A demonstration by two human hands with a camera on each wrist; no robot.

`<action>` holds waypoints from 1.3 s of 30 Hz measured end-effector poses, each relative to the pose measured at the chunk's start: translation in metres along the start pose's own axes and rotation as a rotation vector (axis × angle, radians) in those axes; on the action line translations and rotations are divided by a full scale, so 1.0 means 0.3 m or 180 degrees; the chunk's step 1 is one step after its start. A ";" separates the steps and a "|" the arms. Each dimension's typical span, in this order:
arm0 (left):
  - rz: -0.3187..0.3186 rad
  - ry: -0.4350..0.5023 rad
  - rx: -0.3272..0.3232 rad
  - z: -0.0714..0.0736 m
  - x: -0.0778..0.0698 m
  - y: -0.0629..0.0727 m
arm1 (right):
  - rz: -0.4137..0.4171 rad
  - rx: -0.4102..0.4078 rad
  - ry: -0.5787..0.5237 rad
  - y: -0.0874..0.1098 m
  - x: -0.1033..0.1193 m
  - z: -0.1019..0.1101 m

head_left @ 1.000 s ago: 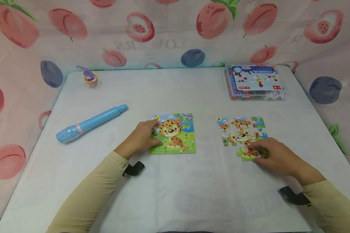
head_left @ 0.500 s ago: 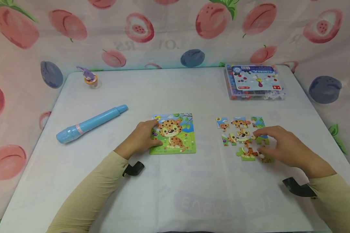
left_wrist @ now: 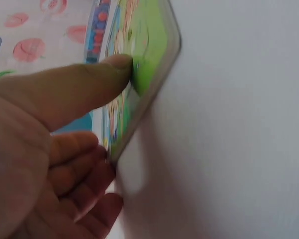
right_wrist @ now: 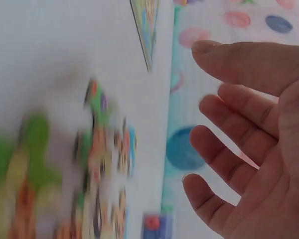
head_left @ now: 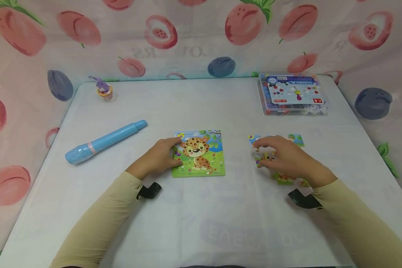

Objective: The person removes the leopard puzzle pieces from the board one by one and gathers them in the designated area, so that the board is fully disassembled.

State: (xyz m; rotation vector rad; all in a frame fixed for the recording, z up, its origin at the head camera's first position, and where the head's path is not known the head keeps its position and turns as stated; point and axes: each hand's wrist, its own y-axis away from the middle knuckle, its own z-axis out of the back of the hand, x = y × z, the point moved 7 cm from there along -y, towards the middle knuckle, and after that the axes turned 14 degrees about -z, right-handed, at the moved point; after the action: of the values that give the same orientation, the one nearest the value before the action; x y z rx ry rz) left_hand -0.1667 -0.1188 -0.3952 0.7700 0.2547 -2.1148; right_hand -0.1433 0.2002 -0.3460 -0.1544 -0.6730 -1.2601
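Note:
A square jigsaw board [head_left: 204, 149] with a cartoon leopard cub lies flat on the white table. My left hand [head_left: 155, 158] rests at its left edge. In the left wrist view, the thumb [left_wrist: 109, 72] lies over the green face, while the other fingers bend loosely beside the rim. Loose jigsaw pieces [head_left: 296, 140] of the same leopard picture are laid out in rows on the right. Above them hovers my right hand [head_left: 288, 158], thumb and fingers apart, covering several pieces. The right wrist view shows nothing in that hand [right_wrist: 249, 139].
A blue tube-shaped object [head_left: 107, 141] with a pink band lies on the left. At the back left stands a small purple figurine [head_left: 102, 88] in a cup. A clear plastic box [head_left: 293, 95] of coloured parts sits at the back right. Fruit-print cloth [head_left: 187, 37] hangs behind the table.
My right hand has moved from the lower right pieces leftward over the left side of the rows. The left hand has drawn slightly left at the board's edge.

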 end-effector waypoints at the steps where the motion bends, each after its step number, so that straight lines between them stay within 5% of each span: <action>1: -0.0004 0.0034 0.0017 0.002 0.005 0.002 | 0.0024 0.0035 -0.0017 -0.014 0.014 -0.013; 18: 0.0065 0.0363 0.0176 0.013 0.041 0.022 | 0.0595 0.0308 0.0160 -0.185 0.289 -0.272; 39: 0.0019 0.0352 0.0191 0.015 0.044 0.020 | 0.0738 0.0521 0.0466 -0.239 0.424 -0.404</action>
State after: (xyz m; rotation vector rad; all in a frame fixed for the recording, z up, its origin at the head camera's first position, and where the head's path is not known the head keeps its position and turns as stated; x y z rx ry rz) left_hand -0.1699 -0.1332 -0.3989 0.9233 0.2487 -2.0850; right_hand -0.1442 0.0159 -0.3913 -0.0041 -0.6100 -0.9795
